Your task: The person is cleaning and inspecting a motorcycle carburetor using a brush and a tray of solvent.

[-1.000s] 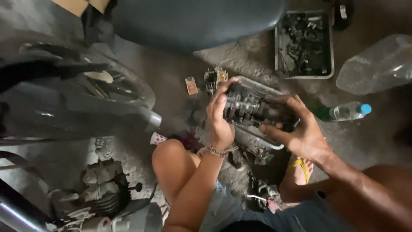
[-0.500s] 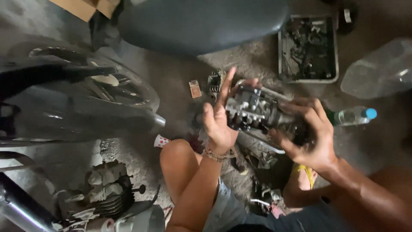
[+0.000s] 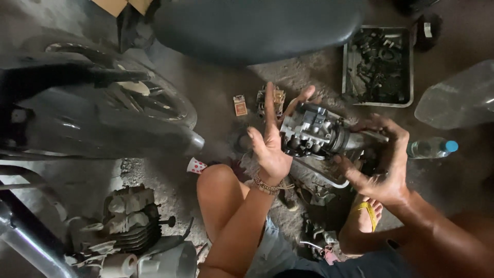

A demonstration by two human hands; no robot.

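Observation:
A greasy metal engine part [image 3: 314, 133], blocky with a round dark end, is lifted above the dirt floor between my hands. My right hand [image 3: 383, 163] grips its dark right end, fingers wrapped over the top. My left hand [image 3: 271, 136] has its fingers spread, palm pressed flat against the part's left side. A beaded bracelet circles my left wrist. My bare knee [image 3: 218, 183] sits below the left hand.
A motorcycle wheel and frame [image 3: 103, 113] fill the left, a finned engine cylinder [image 3: 131, 221] at lower left. A metal tray of small dark parts [image 3: 349, 77] lies at upper right, by a clear water bottle [image 3: 429, 148]. A small orange box [image 3: 240, 105] lies on the floor.
The engine part has been lifted and turned. My left hand let go of its grip and spread flat against the side; my right hand shifted to the part's right end.

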